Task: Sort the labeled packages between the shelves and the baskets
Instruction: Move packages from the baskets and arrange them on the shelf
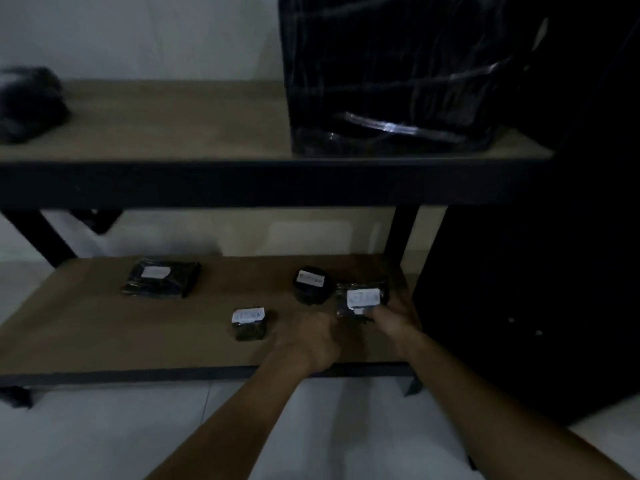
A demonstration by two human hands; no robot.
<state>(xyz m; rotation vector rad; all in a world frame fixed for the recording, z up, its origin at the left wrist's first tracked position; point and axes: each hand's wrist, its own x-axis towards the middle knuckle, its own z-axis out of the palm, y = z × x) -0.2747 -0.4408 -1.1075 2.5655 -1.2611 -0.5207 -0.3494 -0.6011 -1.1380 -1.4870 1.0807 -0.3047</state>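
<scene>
Pretty dim, but the right hand [393,318] grips a labeled package [362,297] over the lower shelf [104,334], left hand [311,341] just beside it, round package [310,285] nearby.

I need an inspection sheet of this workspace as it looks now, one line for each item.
Surface: brown wooden lower shelf with black frame, above a light floor.
Job's things: flat black package with white label, round black labelled package and small black labelled package lie on it; no basket in view.
Clutter: large black plastic-wrapped bundle and blurred dark object on the upper shelf.
Hands: right hand grips a fourth black labelled package; left hand beside it, grip unclear.
Cables: nothing seen.
Surroundings: pale wall, dim light.
</scene>
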